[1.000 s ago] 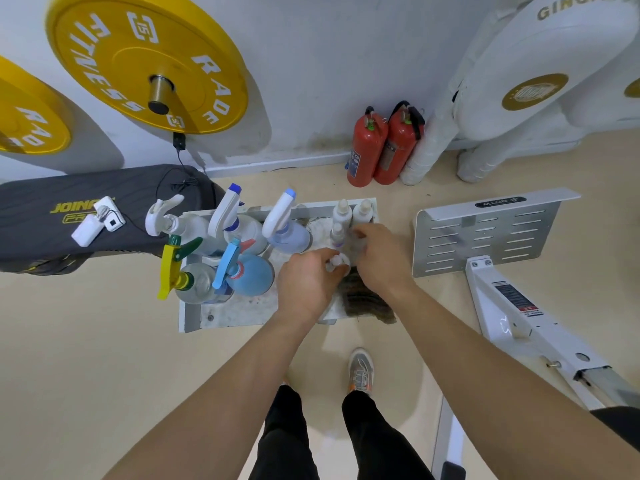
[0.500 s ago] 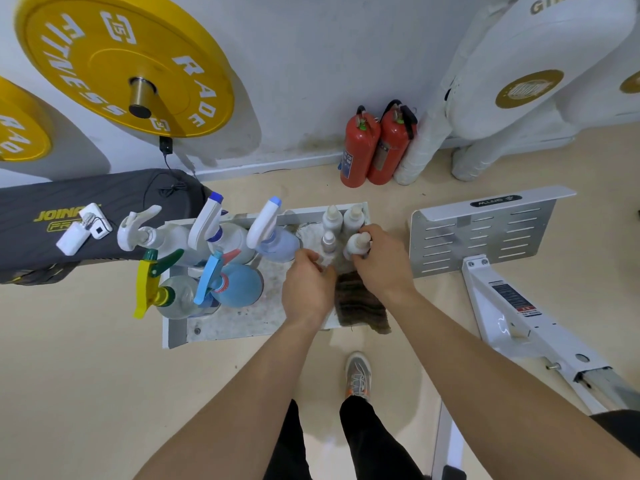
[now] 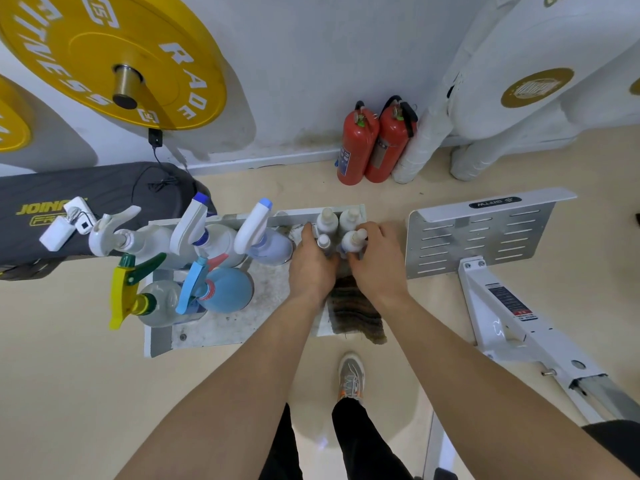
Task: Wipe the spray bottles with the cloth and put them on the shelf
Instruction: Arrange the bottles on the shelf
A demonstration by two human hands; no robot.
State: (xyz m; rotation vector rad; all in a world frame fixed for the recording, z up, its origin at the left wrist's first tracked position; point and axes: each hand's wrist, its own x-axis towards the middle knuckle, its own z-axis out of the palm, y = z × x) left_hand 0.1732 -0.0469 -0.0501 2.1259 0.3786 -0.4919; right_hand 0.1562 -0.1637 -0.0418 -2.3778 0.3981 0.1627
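A stained white shelf (image 3: 225, 329) stands on a beige floor (image 3: 69, 382). The left hand (image 3: 313, 270) grips a small bottle (image 3: 324, 242), the right hand (image 3: 378, 263) a white bottle (image 3: 352, 239); the cloth (image 3: 358, 315) lies half hidden beneath.

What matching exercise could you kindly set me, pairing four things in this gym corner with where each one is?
Things:
1. cloth
2. large weight plate
3. fire extinguishers
4. small white bottle

Places:
A. standing on the floor against the wall
B. held in the right hand
C. draped over the shelf front edge
D. mounted on the wall

Pairs: 1-C, 2-D, 3-A, 4-B
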